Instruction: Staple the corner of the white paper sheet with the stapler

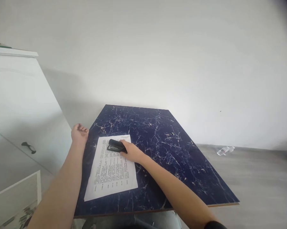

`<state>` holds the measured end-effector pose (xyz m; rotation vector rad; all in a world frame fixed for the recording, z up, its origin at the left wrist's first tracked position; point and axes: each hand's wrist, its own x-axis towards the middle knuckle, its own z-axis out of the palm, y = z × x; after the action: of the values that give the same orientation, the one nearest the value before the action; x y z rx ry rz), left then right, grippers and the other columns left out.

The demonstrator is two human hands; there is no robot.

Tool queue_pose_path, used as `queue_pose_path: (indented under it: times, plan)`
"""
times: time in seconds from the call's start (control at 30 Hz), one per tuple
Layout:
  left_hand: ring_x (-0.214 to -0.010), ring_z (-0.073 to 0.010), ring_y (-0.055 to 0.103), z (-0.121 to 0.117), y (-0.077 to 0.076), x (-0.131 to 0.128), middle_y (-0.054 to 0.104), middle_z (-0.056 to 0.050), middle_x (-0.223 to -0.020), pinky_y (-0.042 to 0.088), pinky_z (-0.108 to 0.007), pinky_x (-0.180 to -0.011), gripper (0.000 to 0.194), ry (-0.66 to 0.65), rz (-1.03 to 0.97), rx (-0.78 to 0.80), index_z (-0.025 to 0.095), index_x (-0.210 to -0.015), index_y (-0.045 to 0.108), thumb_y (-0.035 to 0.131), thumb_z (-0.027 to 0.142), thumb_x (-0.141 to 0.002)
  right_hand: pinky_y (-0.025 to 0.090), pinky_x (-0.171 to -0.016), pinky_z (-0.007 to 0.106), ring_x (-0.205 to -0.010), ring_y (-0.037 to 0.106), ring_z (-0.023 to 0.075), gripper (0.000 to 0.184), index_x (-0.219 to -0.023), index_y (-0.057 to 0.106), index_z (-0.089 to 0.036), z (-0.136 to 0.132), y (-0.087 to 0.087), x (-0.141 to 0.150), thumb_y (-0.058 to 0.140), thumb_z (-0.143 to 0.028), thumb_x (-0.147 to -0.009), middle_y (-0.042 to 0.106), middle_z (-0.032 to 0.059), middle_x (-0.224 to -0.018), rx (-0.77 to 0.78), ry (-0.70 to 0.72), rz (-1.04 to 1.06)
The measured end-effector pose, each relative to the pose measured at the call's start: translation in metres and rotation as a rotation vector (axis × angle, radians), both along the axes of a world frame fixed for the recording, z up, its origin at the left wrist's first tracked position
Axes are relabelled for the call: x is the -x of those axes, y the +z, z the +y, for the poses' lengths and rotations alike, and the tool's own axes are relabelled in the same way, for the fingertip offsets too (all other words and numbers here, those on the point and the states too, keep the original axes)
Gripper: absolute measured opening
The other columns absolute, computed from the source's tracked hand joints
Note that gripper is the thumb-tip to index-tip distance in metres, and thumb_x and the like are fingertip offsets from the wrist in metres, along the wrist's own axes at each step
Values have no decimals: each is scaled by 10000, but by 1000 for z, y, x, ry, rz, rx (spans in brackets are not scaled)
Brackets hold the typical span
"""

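A black stapler (115, 145) is gripped at its rear end by my right hand (131, 151), its front pointing left over the printed sheet. The white paper (112, 178), covered in lines of text, lies slightly askew on the dark blue marbled table (155, 140). I cannot tell whether the stapler's jaws rest on the sheet or sit just above it. By the table's left edge, my left hand (80, 135) is curled up, with nothing visible in its fingers.
A tiny dark item (172, 134) lies toward the right of the tabletop. On the left stands a white cabinet (21, 92) with a black handle (29, 147). A pale-framed panel (17, 190) leans low at the left. Crumpled clear plastic (225, 150) lies on the grey floor near the wall.
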<state>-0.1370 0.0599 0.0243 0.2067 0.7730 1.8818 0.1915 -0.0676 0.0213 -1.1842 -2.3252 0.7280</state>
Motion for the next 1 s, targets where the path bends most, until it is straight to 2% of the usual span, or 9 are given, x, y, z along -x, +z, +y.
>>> queue_pose_path:
  times: [0.1, 0.2, 0.27, 0.37, 0.43, 0.5, 0.6, 0.83, 1.0]
  plan:
    - [-412, -61, 284, -1, 1, -1, 308, 90, -524, 275, -202, -459, 151, 14, -11, -2, 179, -768, 445, 517, 89, -867, 513, -1004, 439, -1179, 666, 317, 716, -1566, 372, -216, 4, -4, 5, 669, -293, -919, 648, 156, -1388, 45, 30, 46]
    - [-421, -56, 290, 0, 1, -1, 316, 94, -531, 274, -205, -473, 148, 12, -4, 3, 173, -776, 449, 501, 80, -880, 482, -1079, 453, -1308, 598, 281, 792, -1655, 194, -287, 13, -5, -22, 605, -420, -991, 539, 121, -1545, 37, 48, 156]
    - [-424, -55, 289, 2, -1, -1, 312, 97, -531, 277, -207, -481, 147, 11, -3, 7, 172, -778, 452, 490, 87, -892, 445, -1121, 460, -1349, 557, 264, 693, -1633, 287, -290, 27, -3, -63, 569, -401, -1009, 565, 97, -1518, -99, -101, 162]
    - [-425, -54, 288, 7, -4, -2, 312, 98, -530, 279, -208, -483, 144, 6, -5, 4, 171, -771, 463, 485, 103, -895, 399, -1140, 451, -1279, 558, 290, 360, -1285, 694, -214, 51, -3, -150, 580, -296, -953, 679, 118, -1307, -306, -565, -86]
    - [-424, -51, 289, 10, -8, -3, 317, 98, -532, 274, -207, -480, 136, 7, -7, 0, 171, -764, 473, 504, 114, -884, 384, -1125, 482, -1230, 559, 320, 336, -1195, 739, -170, 61, -6, -207, 583, -267, -914, 678, 166, -1258, -316, -816, -203]
    - [-421, -48, 287, 12, -11, -4, 308, 100, -530, 268, -202, -474, 135, 15, -5, -8, 175, -751, 475, 537, 118, -857, 383, -1089, 536, -1174, 570, 354, 335, -1139, 755, -127, 63, -12, -251, 610, -270, -874, 689, 211, -1174, -290, -883, -235]
    - [-412, -53, 268, 12, -13, -5, 281, 102, -514, 263, -196, -457, 163, 31, 2, -28, 188, -724, 458, 585, 112, -792, 396, -1047, 513, -1086, 597, 331, 267, -1022, 775, -159, 58, -23, -285, 600, -279, -860, 716, 174, -1023, -272, -906, -255]
    - [-392, -52, 197, 12, -15, -8, 242, 107, -483, 222, -199, -434, 195, 49, 17, -47, 194, -680, 426, 583, 100, -747, 473, -945, 437, -968, 669, 305, 239, -910, 757, -154, 65, -34, -271, 530, -161, -836, 729, 182, -989, -276, -926, -181]
    - [-382, -53, 172, 12, -17, -10, 202, 109, -467, 199, -214, -428, 216, 33, 37, -66, 196, -649, 394, 567, 116, -749, 536, -892, 369, -858, 729, 234, 287, -1140, 688, -186, 93, -37, -192, 556, -182, -885, 775, 88, -909, -250, -760, -36]
